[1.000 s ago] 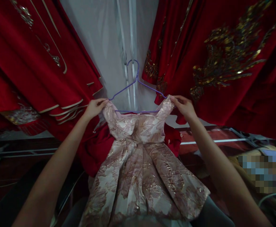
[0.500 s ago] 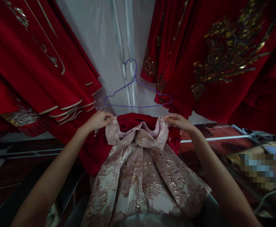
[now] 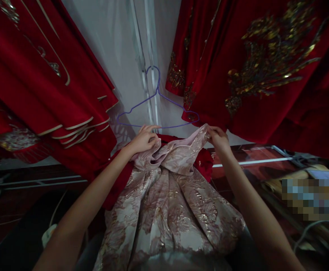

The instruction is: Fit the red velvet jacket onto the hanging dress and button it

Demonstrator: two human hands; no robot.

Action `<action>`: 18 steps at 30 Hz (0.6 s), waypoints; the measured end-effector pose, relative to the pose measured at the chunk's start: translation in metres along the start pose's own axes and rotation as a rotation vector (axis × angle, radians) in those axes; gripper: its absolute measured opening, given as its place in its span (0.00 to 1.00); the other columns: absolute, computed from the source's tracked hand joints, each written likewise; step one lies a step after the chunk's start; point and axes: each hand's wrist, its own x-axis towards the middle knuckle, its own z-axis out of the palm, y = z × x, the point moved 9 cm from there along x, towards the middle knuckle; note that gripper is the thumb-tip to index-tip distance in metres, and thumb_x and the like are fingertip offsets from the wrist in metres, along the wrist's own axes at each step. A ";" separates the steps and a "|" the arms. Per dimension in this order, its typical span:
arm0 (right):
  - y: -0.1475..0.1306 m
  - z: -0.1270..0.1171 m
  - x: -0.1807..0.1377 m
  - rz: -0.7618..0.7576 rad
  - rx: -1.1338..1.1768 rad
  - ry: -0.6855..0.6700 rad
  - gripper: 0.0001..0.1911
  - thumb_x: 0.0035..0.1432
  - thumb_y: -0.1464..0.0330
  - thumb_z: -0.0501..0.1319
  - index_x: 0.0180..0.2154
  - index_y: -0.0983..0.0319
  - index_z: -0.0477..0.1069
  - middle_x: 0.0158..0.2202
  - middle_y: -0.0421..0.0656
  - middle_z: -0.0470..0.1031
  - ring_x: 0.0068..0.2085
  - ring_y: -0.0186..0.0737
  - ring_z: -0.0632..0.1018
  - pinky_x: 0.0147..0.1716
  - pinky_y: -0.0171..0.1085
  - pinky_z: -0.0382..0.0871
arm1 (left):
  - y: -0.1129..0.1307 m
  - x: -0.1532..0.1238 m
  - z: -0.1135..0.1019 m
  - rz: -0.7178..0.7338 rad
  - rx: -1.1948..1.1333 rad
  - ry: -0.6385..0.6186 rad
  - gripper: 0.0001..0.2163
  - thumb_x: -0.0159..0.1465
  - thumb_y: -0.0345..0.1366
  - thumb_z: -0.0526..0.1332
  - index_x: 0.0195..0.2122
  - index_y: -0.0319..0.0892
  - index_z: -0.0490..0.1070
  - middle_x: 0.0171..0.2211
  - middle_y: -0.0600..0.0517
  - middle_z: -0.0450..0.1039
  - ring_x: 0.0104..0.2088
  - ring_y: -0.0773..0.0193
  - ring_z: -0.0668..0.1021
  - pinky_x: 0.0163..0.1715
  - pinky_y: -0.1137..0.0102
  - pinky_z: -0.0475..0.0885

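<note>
A small pink and gold brocade dress [image 3: 167, 203] lies spread toward me, its bodice bunched at the top. My left hand [image 3: 143, 140] is closed on the left shoulder of the bodice. My right hand [image 3: 218, 137] pinches the right shoulder and lifts it slightly. Just above both hands a bare purple wire hanger [image 3: 156, 109] hangs in front of a white garment bag [image 3: 130, 56]. Under the dress lies a dark red garment [image 3: 204, 162].
Red velvet robes with gold embroidery hang to the left [image 3: 40, 86] and right [image 3: 266, 75]. A dark floor with metal rails [image 3: 252, 162] runs behind. A blurred patch [image 3: 313, 198] and cables lie at the lower right.
The dress came off the purple hanger, which now hangs bare. Both hands dropped with the shoulders, then my left hand moved inward, bunching the bodice.
</note>
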 end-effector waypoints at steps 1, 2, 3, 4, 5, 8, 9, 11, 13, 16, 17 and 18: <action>0.005 -0.005 0.003 0.002 0.011 0.043 0.19 0.35 0.57 0.69 0.30 0.59 0.71 0.28 0.38 0.72 0.29 0.33 0.72 0.27 0.33 0.69 | 0.003 0.001 -0.003 0.000 0.003 -0.005 0.10 0.62 0.37 0.55 0.31 0.43 0.75 0.57 0.48 0.65 0.57 0.53 0.66 0.59 0.49 0.55; 0.009 -0.007 0.005 0.005 0.012 0.072 0.20 0.35 0.57 0.69 0.31 0.59 0.70 0.28 0.38 0.73 0.29 0.33 0.72 0.27 0.33 0.69 | 0.005 0.004 -0.007 0.003 -0.002 -0.008 0.10 0.62 0.38 0.55 0.31 0.43 0.75 0.56 0.48 0.66 0.56 0.53 0.67 0.57 0.50 0.58; 0.011 -0.009 0.006 0.005 0.008 0.095 0.20 0.35 0.57 0.68 0.31 0.59 0.70 0.28 0.38 0.73 0.29 0.34 0.72 0.26 0.33 0.69 | 0.008 0.006 -0.010 0.011 -0.017 -0.009 0.10 0.62 0.38 0.56 0.31 0.42 0.75 0.54 0.47 0.67 0.55 0.54 0.67 0.56 0.52 0.60; 0.013 -0.010 0.006 0.001 0.002 0.113 0.20 0.36 0.56 0.68 0.32 0.59 0.70 0.29 0.38 0.73 0.29 0.34 0.72 0.26 0.33 0.69 | 0.012 0.009 -0.013 0.026 -0.039 -0.009 0.10 0.62 0.38 0.56 0.31 0.42 0.75 0.53 0.46 0.67 0.54 0.54 0.68 0.55 0.53 0.61; 0.013 -0.011 0.005 -0.003 0.000 0.128 0.20 0.37 0.56 0.67 0.32 0.59 0.70 0.29 0.38 0.72 0.29 0.34 0.72 0.26 0.34 0.69 | 0.016 0.010 -0.016 0.046 -0.069 -0.003 0.10 0.63 0.38 0.56 0.30 0.42 0.75 0.51 0.46 0.68 0.53 0.56 0.68 0.54 0.55 0.62; 0.013 -0.011 0.002 0.004 0.032 0.140 0.19 0.36 0.57 0.67 0.31 0.59 0.69 0.28 0.38 0.72 0.28 0.33 0.71 0.26 0.33 0.68 | 0.026 0.006 -0.027 0.092 -0.171 0.027 0.10 0.64 0.39 0.55 0.32 0.42 0.74 0.50 0.47 0.69 0.51 0.60 0.70 0.54 0.59 0.64; 0.012 -0.010 0.002 0.013 0.050 0.140 0.19 0.36 0.57 0.67 0.31 0.58 0.69 0.28 0.37 0.71 0.28 0.33 0.71 0.26 0.33 0.68 | 0.027 0.002 -0.031 0.091 -0.190 0.035 0.10 0.65 0.39 0.55 0.33 0.42 0.73 0.49 0.47 0.69 0.50 0.60 0.71 0.53 0.60 0.64; 0.011 -0.009 0.001 0.012 0.067 0.128 0.19 0.36 0.58 0.68 0.31 0.58 0.69 0.29 0.37 0.71 0.29 0.33 0.71 0.27 0.32 0.68 | 0.029 -0.007 -0.036 0.072 -0.202 0.039 0.10 0.65 0.41 0.55 0.35 0.43 0.73 0.49 0.48 0.71 0.50 0.60 0.72 0.53 0.58 0.65; 0.008 -0.008 0.001 -0.014 0.055 0.109 0.18 0.38 0.56 0.67 0.31 0.57 0.68 0.30 0.37 0.71 0.29 0.33 0.71 0.27 0.32 0.68 | 0.031 -0.014 -0.039 0.056 -0.196 0.030 0.10 0.65 0.41 0.54 0.36 0.44 0.72 0.49 0.48 0.72 0.50 0.59 0.72 0.52 0.57 0.64; 0.006 -0.006 0.002 -0.060 0.023 0.086 0.20 0.40 0.53 0.65 0.32 0.56 0.65 0.30 0.37 0.71 0.28 0.33 0.71 0.27 0.33 0.67 | 0.033 -0.017 -0.040 0.054 -0.189 0.004 0.09 0.66 0.40 0.54 0.35 0.45 0.72 0.54 0.50 0.70 0.53 0.59 0.72 0.53 0.55 0.62; 0.006 -0.006 0.003 -0.067 0.016 0.082 0.20 0.41 0.52 0.64 0.33 0.56 0.64 0.30 0.37 0.71 0.28 0.33 0.70 0.26 0.32 0.66 | 0.033 -0.017 -0.039 0.053 -0.180 -0.008 0.09 0.66 0.40 0.54 0.35 0.44 0.72 0.56 0.50 0.68 0.54 0.59 0.71 0.54 0.55 0.62; 0.006 -0.006 0.004 -0.073 0.013 0.077 0.20 0.42 0.51 0.63 0.33 0.56 0.64 0.30 0.37 0.70 0.28 0.33 0.70 0.26 0.32 0.66 | 0.033 -0.017 -0.038 0.050 -0.165 -0.021 0.09 0.66 0.39 0.54 0.34 0.44 0.72 0.57 0.51 0.67 0.55 0.58 0.71 0.54 0.54 0.61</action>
